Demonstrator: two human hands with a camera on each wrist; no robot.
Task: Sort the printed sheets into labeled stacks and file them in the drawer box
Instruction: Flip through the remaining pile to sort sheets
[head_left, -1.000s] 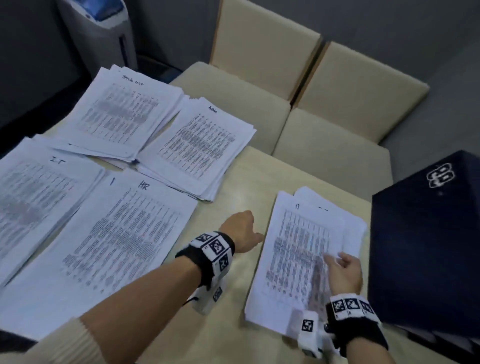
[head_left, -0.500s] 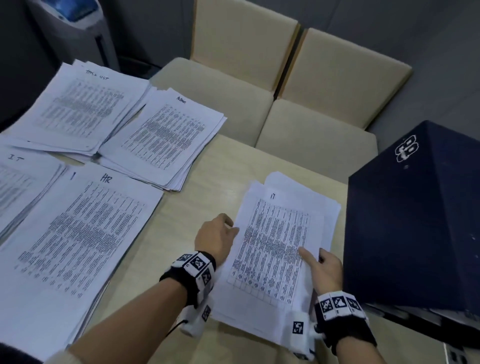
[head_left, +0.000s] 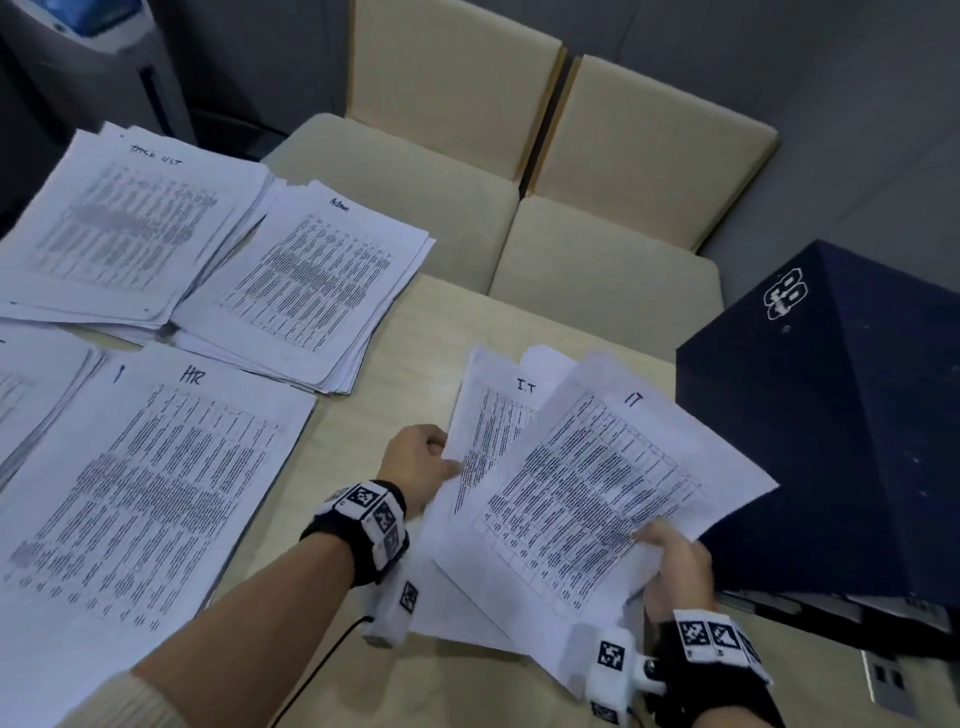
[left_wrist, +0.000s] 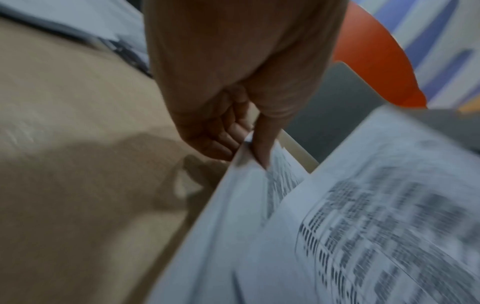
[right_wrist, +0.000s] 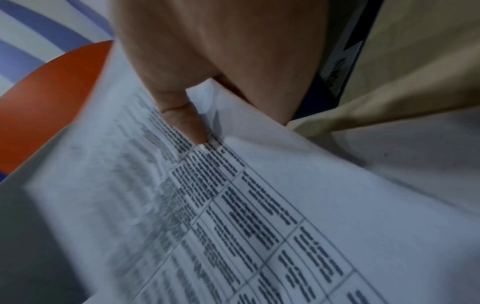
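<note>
While four labelled paper stacks are lying on the pale wooden table (head_left: 426, 332), the right hand (head_left: 675, 566) is pinching a white printed sheet marked "IT" (head_left: 597, 493) and the left hand (head_left: 415, 462) is gripping the white sheets beneath (head_left: 483, 426). Squaring edges before lifting is looking wise. The dark blue drawer box (head_left: 831, 441) is standing just beside them, its contents hidden.

Four labelled stacks of printed sheets (head_left: 156, 467) lay left of the dark drawer box (head_left: 841, 441); a fanned "IT" bundle (head_left: 587, 493) tilted just beside it.
</note>
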